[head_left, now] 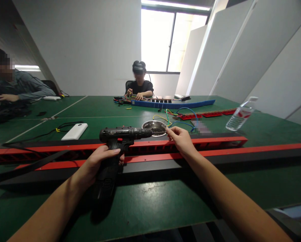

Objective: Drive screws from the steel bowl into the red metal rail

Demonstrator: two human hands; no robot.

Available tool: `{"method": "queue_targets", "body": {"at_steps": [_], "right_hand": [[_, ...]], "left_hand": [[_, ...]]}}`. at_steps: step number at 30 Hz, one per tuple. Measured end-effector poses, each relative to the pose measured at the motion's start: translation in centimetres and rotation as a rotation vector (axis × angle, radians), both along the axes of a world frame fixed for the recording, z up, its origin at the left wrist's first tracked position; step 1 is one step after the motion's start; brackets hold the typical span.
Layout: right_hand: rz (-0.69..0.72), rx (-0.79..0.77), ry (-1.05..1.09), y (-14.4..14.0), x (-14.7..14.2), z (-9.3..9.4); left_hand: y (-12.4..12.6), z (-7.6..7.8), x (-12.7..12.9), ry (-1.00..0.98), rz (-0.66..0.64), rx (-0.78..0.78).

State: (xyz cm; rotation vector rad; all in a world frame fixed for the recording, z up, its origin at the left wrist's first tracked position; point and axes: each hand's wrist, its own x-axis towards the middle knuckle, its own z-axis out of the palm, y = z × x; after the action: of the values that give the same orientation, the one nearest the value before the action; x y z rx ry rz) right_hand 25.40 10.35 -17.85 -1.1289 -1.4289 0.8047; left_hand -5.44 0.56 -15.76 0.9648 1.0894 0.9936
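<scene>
Two bare forearms are reaching forward from the bottom edge over a green table point(152, 208). On the left, the person's left hand point(100, 161) is wrapping its fingers tightly around the grip of a black cordless drill point(120, 141), which is standing upright with its base on the table and its nose pointing right. On the right, the right hand point(182, 139) is stretching out with thumb and forefinger pressed together at their tips, right beside the drill's nose; whatever they may be pinching is too small to tell. Just beyond those fingertips a small metal bowl point(155, 128) is sitting, holding dark small parts. Directly behind both hands, long red and black rails point(216, 148) are lying across the table from side to side. Loose coloured wires point(180, 116) are curling behind the bowl, a white power bank point(75, 131) is lying to the left, and a clear water bottle point(239, 116) is standing to the right. At the far side, a seated person point(139, 84) is working with both hands on wires, and another person's sleeve point(26, 89) is resting at the left edge.
</scene>
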Motion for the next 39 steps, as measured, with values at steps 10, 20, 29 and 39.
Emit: {"method": "queue_targets", "body": {"at_steps": [10, 20, 29, 39], "right_hand": [[-0.005, -0.003, -0.016, 0.02, 0.04, -0.09], [-0.010, 0.014, -0.031, -0.10, 0.01, 0.13], [-0.019, 0.013, -0.021, -0.03, -0.03, -0.03], [-0.016, 0.020, -0.026, 0.05, 0.01, -0.07]], "left_hand": [[-0.12, 0.33, 0.10, 0.048, 0.015, -0.031], [-0.10, 0.13, 0.01, -0.008, 0.002, -0.031], [-0.04, -0.03, -0.03, -0.003, 0.005, -0.035], [0.09, -0.35, -0.23, 0.024, 0.013, -0.036]]}}
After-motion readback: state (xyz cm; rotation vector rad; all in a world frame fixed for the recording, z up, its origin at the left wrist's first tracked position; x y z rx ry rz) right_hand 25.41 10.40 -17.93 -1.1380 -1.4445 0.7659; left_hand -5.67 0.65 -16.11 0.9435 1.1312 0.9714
